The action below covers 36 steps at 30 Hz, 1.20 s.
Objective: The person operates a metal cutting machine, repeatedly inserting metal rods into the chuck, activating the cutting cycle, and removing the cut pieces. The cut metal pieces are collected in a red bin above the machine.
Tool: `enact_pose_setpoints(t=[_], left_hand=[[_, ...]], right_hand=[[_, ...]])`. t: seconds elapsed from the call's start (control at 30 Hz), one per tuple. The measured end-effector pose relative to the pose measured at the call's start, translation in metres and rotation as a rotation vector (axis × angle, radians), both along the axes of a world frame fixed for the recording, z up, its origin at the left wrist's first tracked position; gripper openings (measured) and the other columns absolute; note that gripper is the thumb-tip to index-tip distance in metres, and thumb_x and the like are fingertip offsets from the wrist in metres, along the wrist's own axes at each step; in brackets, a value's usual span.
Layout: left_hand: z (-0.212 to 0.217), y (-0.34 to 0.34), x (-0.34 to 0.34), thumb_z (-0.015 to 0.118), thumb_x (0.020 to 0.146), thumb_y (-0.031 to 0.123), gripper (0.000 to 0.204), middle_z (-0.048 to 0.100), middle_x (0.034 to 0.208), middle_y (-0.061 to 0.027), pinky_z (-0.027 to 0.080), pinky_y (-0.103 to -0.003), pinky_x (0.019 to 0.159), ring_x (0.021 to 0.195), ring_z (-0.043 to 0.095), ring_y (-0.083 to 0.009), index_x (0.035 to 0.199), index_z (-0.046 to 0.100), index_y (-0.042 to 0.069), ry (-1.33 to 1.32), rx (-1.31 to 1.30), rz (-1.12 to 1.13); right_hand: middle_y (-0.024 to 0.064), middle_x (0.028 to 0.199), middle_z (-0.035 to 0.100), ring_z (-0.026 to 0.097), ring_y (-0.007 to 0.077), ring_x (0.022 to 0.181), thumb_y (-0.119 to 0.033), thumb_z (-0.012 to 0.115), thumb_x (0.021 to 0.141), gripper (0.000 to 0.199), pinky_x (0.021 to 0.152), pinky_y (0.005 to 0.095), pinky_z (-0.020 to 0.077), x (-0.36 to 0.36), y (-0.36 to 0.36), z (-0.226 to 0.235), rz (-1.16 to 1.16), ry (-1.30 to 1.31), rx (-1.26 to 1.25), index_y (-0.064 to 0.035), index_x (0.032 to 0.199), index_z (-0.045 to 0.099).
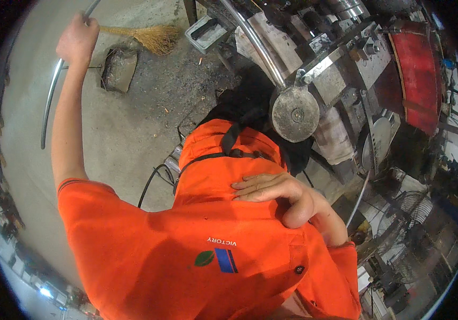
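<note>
"Head view: what does the left hand (77, 42) hold?"
"A metal rod (51, 101), at upper left; the fingers (93, 31) are wrapped around it, and it juts out above and below them."
"And the right hand (282, 193)?"
"Loose, its fingers (253, 185) laid on the orange shirt (149, 234)."
"What is nearby?"
"A broom (159, 39) and dustpan (120, 70) on the floor (125, 125), and a machine (329, 82) at upper right."

The long rod (51, 93) over there gleams like smooth metal; the round disc (295, 114) looks dull, rough metal, the shirt (154, 234) matt cloth, the broom (158, 39) coarse straw.
</note>
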<state>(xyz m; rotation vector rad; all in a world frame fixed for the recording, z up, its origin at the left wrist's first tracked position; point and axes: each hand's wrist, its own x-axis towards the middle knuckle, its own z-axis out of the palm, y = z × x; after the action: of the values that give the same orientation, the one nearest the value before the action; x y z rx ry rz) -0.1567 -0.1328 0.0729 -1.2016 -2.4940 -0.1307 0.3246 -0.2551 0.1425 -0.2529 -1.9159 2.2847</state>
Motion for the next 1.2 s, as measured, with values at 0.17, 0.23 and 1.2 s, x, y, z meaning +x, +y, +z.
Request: enact_pose_setpoints(t=[0.17, 0.23, 1.2], left_hand=[[0.001, 0.0, 0.002, 0.051, 0.078, 0.04, 0.03, 0.067, 0.086, -0.0102, 0.05, -0.045, 0.064, 0.079, 0.064, -0.0333, 0.097, 0.062, 0.02, -0.005, 0.023, -0.014], [0.002, -0.001, 0.001, 0.051, 0.077, 0.039, 0.029, 0.067, 0.086, -0.0105, 0.05, -0.045, 0.063, 0.078, 0.064, -0.0336, 0.095, 0.062, 0.019, 0.015, 0.034, -0.05], [0.011, -0.002, 0.01, 0.053, 0.077, 0.033, 0.025, 0.066, 0.082, -0.0119, 0.05, -0.045, 0.061, 0.076, 0.064, -0.0344, 0.093, 0.06, 0.015, -0.006, 0.021, -0.038]], right_hand=[[0.0184, 0.12, 0.057, 0.05, 0.0389, 0.116, -0.023, 0.059, 0.063, 0.057, 0.098, 0.0451, 0.0387, 0.002, -0.004, -0.004, -0.029, 0.009, 0.004, -0.0022, 0.116, 0.057], [0.0199, 0.12, 0.057, 0.051, 0.0395, 0.115, -0.024, 0.058, 0.066, 0.054, 0.097, 0.0447, 0.0399, 0.004, -0.005, -0.005, -0.047, 0.02, -0.001, -0.0028, 0.116, 0.057], [0.0202, 0.111, 0.06, 0.056, 0.0301, 0.108, -0.009, 0.052, 0.051, 0.065, 0.095, 0.0366, 0.04, -0.002, 0.007, 0.002, -0.096, -0.077, -0.171, 0.0097, 0.113, 0.057]])
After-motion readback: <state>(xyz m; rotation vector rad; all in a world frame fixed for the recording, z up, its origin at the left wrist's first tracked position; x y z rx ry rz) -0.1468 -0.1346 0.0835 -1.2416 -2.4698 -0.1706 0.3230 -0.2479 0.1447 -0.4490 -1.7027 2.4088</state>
